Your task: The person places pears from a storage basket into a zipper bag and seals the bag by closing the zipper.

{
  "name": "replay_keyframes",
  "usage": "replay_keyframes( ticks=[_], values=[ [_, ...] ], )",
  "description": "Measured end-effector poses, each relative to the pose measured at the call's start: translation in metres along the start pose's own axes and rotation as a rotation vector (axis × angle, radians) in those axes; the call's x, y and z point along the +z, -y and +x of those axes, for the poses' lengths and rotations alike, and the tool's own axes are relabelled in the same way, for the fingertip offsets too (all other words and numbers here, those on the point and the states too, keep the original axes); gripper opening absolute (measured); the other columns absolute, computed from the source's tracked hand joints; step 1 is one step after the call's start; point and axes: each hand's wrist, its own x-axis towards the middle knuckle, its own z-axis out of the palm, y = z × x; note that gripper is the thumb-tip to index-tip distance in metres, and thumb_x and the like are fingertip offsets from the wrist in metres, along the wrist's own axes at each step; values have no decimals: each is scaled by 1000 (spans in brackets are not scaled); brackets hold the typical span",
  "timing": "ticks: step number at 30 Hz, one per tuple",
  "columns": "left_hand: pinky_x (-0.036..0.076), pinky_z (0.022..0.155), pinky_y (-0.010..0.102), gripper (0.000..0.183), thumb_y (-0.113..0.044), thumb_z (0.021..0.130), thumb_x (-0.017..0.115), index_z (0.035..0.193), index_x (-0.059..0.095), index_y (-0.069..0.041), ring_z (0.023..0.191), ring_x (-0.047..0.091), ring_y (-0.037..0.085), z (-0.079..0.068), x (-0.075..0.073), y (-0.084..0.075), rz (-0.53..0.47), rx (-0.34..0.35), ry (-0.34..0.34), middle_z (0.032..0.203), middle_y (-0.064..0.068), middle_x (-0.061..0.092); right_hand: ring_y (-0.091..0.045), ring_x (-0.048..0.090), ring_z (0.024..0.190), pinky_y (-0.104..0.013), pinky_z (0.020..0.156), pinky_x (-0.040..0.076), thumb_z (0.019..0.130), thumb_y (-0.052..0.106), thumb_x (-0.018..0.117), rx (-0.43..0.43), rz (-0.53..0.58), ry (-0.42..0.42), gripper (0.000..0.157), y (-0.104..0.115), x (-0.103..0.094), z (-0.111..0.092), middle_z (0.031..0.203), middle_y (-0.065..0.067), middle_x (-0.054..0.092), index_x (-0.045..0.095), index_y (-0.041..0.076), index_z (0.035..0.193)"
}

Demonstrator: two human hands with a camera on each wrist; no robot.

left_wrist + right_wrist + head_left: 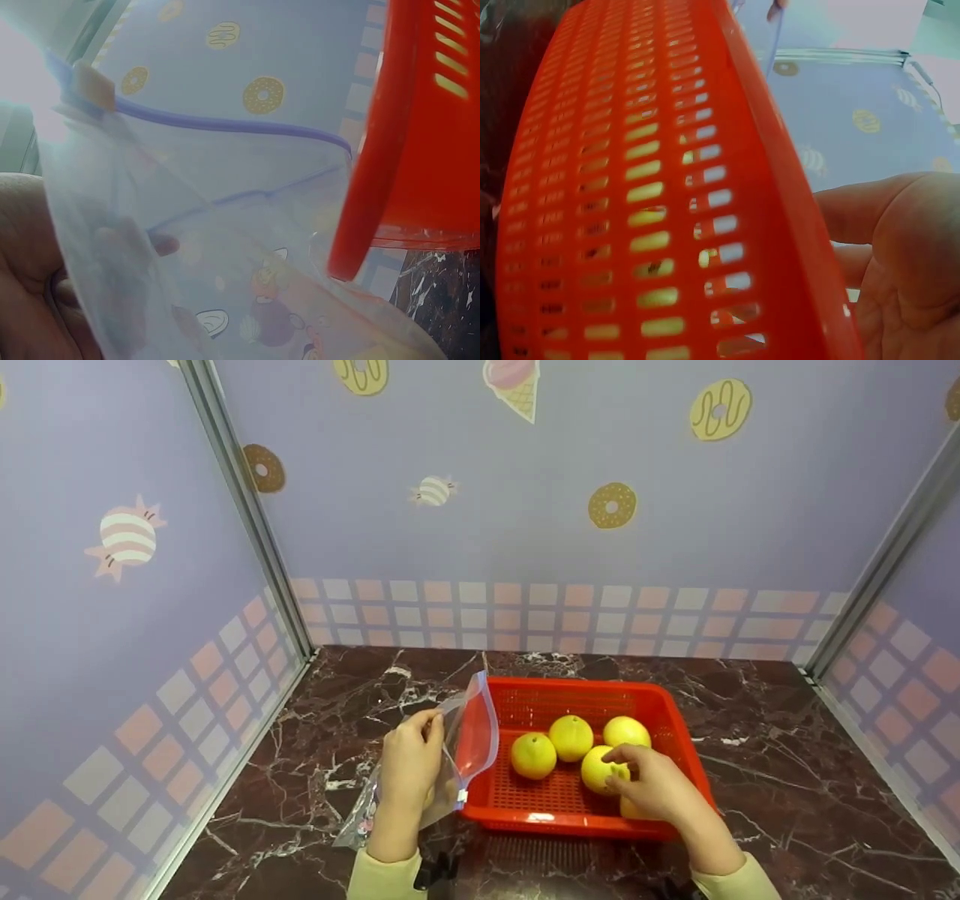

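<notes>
My left hand (pixel 411 757) pinches the rim of a clear zip bag (pixel 478 727) with a purple seal, its mouth spread at the basket's left side. A yellow patch shows through the bag near my wrist. In the left wrist view the bag (pixel 225 165) has a slider and printed figures. My right hand (pixel 656 784) reaches into the red basket (pixel 675 727), loosely bent fingers over a yellow citrus fruit (pixel 592 771); contact is unclear. Beside it lie more citrus fruits (pixel 533 756), one partly under the hand. The right wrist view shows the palm (pixel 907 277) outside the rim.
The basket has slotted walls and stands on a dark marbled tabletop (pixel 285 780). Patterned panels (pixel 525 540) enclose the back and both sides. The bag's lower end lies on the tabletop left of the basket.
</notes>
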Motion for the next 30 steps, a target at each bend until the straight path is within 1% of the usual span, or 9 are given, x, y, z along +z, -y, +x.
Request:
replay_keyframes(
  ticks=[3, 7, 10, 13, 16, 20, 24, 26, 30],
  values=[
    [57, 72, 47, 19, -15, 98, 66, 105, 79, -1, 74, 68, 27, 0, 0, 0, 2, -3, -4, 85, 13, 76, -25, 63, 88, -40, 79, 50, 86, 8, 79, -5, -10, -7, 22, -5, -1, -1, 96, -9, 73, 74, 7, 107],
    [57, 69, 46, 19, -13, 97, 66, 104, 78, 0, 69, 65, 26, 0, 1, 1, 12, 15, -7, 81, 12, 75, -25, 64, 85, -37, 76, 50, 83, 7, 79, -26, -36, -15, 23, -10, -4, -1, 91, -8, 72, 74, 6, 105],
    [57, 67, 45, 18, -10, 97, 66, 103, 78, 1, 67, 64, 24, 0, 1, 1, 16, 31, -6, 79, 12, 74, -27, 67, 87, -39, 78, 52, 80, 6, 80, -41, -80, -29, 24, -13, -6, -2, 93, -8, 74, 75, 6, 103],
    [57, 69, 46, 18, -9, 97, 65, 104, 78, 1, 69, 65, 25, 0, 1, 1, 13, 25, -1, 79, 12, 74, -31, 67, 91, -46, 84, 52, 77, 8, 82, -41, -142, -26, 26, -14, -7, -3, 96, -8, 74, 75, 8, 102],
    [57, 70, 46, 18, -10, 97, 65, 104, 78, 0, 70, 65, 24, 0, 1, 1, 10, 15, 6, 79, 11, 74, -34, 64, 93, -52, 86, 50, 75, 12, 81, -12, -197, 10, 27, -14, -8, -4, 98, -9, 73, 76, 10, 101],
    [57, 69, 45, 18, -10, 97, 65, 104, 78, 0, 70, 65, 24, 0, 1, 2, 6, 15, 5, 79, 11, 73, -37, 62, 95, -54, 86, 48, 70, 15, 78, 41, -256, 82, 29, -16, -7, -4, 100, -10, 72, 75, 14, 99],
    [57, 68, 44, 18, -9, 97, 65, 104, 78, 0, 69, 64, 23, 0, 2, 2, 5, 18, -1, 78, 11, 73, -39, 64, 95, -55, 85, 50, 68, 16, 82, 50, -306, 145, 30, -18, -6, -4, 99, -10, 72, 74, 15, 97],
    [56, 68, 44, 18, -10, 97, 65, 105, 78, 0, 69, 64, 23, 0, 2, 2, 4, 16, 0, 79, 11, 73, -37, 65, 92, -54, 84, 51, 67, 17, 83, 45, -311, 167, 31, -19, -5, -3, 96, -9, 71, 73, 16, 96],
    [57, 70, 45, 18, -11, 97, 66, 106, 78, -1, 71, 65, 24, 0, 2, 2, 5, 7, 0, 81, 11, 74, -27, 62, 85, -48, 81, 52, 67, 13, 79, 22, -293, 204, 29, -22, -4, 0, 89, -6, 68, 71, 17, 95]
  ],
)
